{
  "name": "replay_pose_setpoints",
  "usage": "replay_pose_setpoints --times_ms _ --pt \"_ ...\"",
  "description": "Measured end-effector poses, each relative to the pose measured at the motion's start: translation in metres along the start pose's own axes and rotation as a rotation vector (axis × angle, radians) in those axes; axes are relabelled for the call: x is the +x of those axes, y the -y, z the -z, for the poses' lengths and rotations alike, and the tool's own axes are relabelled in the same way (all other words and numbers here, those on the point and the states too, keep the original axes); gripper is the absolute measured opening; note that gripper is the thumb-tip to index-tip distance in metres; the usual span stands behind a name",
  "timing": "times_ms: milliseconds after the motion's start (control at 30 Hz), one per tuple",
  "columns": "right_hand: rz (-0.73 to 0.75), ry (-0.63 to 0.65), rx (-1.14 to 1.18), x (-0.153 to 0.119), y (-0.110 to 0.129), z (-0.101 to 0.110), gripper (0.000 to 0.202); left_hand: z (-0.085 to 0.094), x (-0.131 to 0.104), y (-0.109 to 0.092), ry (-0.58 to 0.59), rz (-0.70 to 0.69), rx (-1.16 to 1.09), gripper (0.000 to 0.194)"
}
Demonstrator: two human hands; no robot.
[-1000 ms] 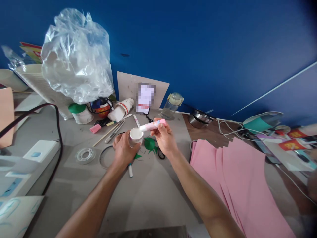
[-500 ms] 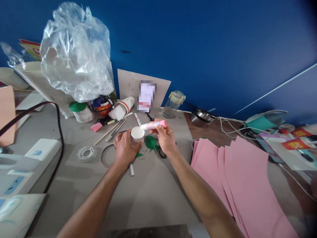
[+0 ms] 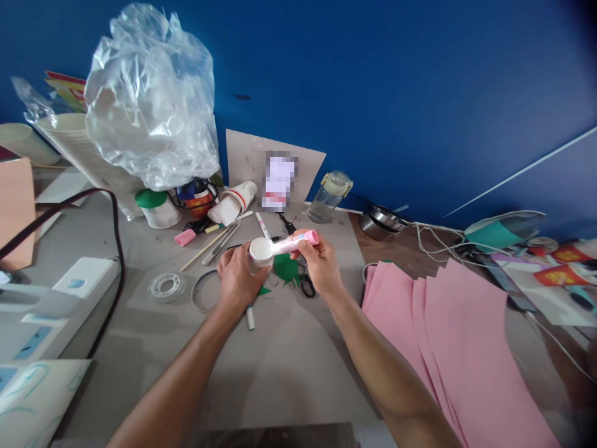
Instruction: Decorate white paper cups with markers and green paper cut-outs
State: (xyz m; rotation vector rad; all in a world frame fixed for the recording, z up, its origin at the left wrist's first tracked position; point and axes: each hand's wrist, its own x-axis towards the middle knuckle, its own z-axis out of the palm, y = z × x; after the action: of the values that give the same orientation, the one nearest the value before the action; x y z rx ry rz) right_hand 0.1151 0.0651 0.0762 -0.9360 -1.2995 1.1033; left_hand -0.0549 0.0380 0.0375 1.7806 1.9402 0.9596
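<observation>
My left hand [image 3: 239, 280] is wrapped round a small white paper cup [image 3: 262, 250], whose open top faces up toward the camera. Between the fingers and thumb of my right hand [image 3: 318, 261] is a pink and white glue stick [image 3: 295, 242]. The stick lies nearly level, with its white end at the cup's right rim and its pink end to the right. Green cut paper [image 3: 285, 267] and black-handled scissors [image 3: 307, 285] lie on the table beneath and between my hands. A white marker [image 3: 250, 318] shows just below my left hand.
Left of my hands are a tape roll [image 3: 166, 287], a wooden stick [image 3: 201, 249] and a green-topped cup [image 3: 158, 208]. A phone [image 3: 278, 180] leans on a board behind. A glass jar [image 3: 328, 199] stands at the back; pink paper sheets [image 3: 461, 323] lie at right.
The white end of the glue stick has come down and closer to the cup's right rim. My right hand has turned slightly. The whole view has shifted a little.
</observation>
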Motion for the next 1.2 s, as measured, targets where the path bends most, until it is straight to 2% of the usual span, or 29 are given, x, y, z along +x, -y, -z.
replay_pose_setpoints --times_ms 300,467,633,800,900,1100,1200 --pt "0.020 0.111 -0.187 -0.009 0.024 -0.018 0.022 -0.002 0.000 0.003 -0.002 -0.017 0.049 0.051" --pt "0.123 0.199 -0.405 -0.008 0.033 -0.035 0.018 -0.001 0.000 0.003 0.008 -0.036 0.051 0.046" --pt "0.183 0.254 -0.540 0.004 0.042 -0.054 0.014 -0.003 -0.001 0.004 -0.007 -0.040 0.076 0.038" --pt "0.104 0.286 -0.528 0.024 0.043 -0.065 0.017 -0.006 -0.002 0.006 -0.016 -0.054 0.114 0.038" --pt "0.078 0.261 -0.576 0.037 0.043 -0.068 0.018 -0.007 -0.001 0.007 -0.008 -0.041 0.122 0.033" --pt "0.055 0.196 -0.669 0.055 0.041 -0.059 0.022 -0.006 -0.001 0.005 -0.005 -0.023 0.102 0.051" --pt "0.027 0.163 -0.738 0.060 0.041 -0.051 0.022 -0.004 -0.001 0.003 0.006 -0.019 0.094 0.049"
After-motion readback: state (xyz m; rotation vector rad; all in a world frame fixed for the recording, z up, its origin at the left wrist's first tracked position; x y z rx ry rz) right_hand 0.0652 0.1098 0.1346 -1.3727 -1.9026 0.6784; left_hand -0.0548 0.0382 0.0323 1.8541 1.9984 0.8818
